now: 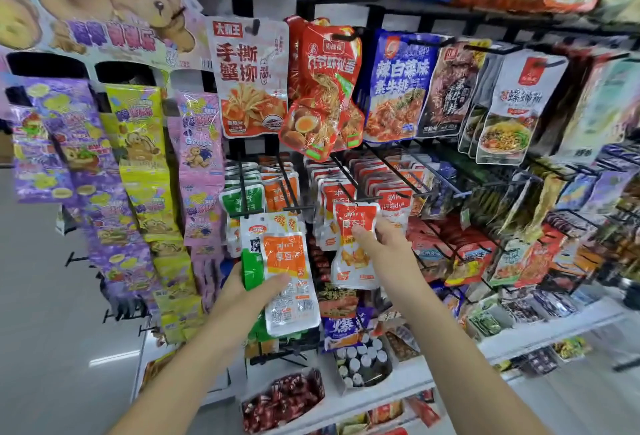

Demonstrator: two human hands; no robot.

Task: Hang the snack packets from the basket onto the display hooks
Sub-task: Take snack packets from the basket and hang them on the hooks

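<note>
Centre of frame, middle row of the rack. The right hand (388,244) pinches a small red-and-white foil snack packet (353,261) near its upper right edge. The thumb lies across the printed front and the other fingers are hidden behind. The packet hangs free below the pinch, its top just beneath the near end of a black wire display hook (394,168), beside rows of like packets already hung (332,195). We cannot make out the hanging hole in the top seal.

Lower and to the left, the left hand (242,296) holds a small stack of spare packets. An orange-and-white foil packet (287,261) sits in front and a green packet (252,270) sits behind it at the hand's edge. The thumb lies over the front one and the fingers wrap from behind. The basket is not in view.

Handling, as we judge it:
- Light, flat, soft pouch with a stiffer sealed border.
- Glossy film, likely slippery, and apt to flop when held low.
- Best taken at the top seal, just beside the hole, so the hole is taut and unobstructed for the hook tip.
- Contents probably tolerate a light squeeze and no more.

Pose: both forearms are bare, reaching up and forward from the bottom of the frame. The right arm is extended further, with the wrist raised toward the hook. The left sits lower, close to the rack.
</note>
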